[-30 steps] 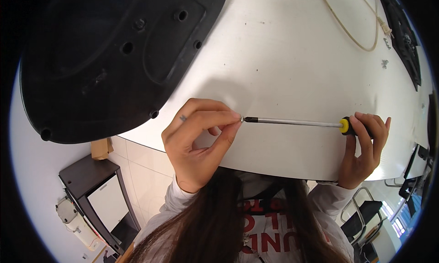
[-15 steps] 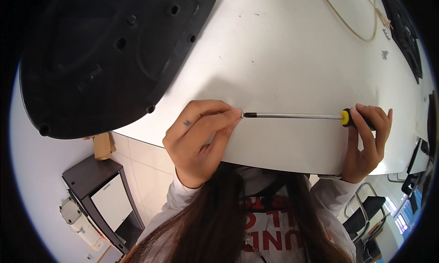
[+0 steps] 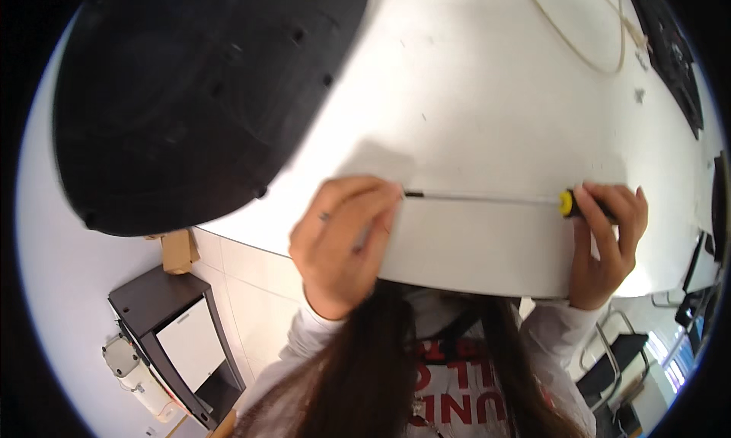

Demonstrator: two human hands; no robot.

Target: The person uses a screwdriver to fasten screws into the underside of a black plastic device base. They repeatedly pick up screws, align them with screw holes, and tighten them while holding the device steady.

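In my right hand (image 3: 605,244) is the black-and-yellow handle of a long screwdriver (image 3: 491,198), whose shaft lies level and points left. My left hand (image 3: 343,244) is closed in a pinch right at the dark tip of the shaft. A small silvery screw seems to sit between those fingertips, mostly hidden and blurred. Both hands hover over the near part of the white table (image 3: 487,247). Beyond my left hand, a large black moulded plastic panel (image 3: 190,126) with several holes reaches over the table's left edge.
A beige cable (image 3: 563,43) loops at the far right, with small metal screws (image 3: 640,95) nearby and a dark flat object (image 3: 666,57) along that edge. Below left stand a dark cabinet (image 3: 164,286) and a cardboard box (image 3: 177,251). A black chair (image 3: 613,366) is lower right.
The view has shifted slightly and blurred, so the panel appears a little lower and farther right. My hands keep the same hold, with the screwdriver tip still at my left fingertips.
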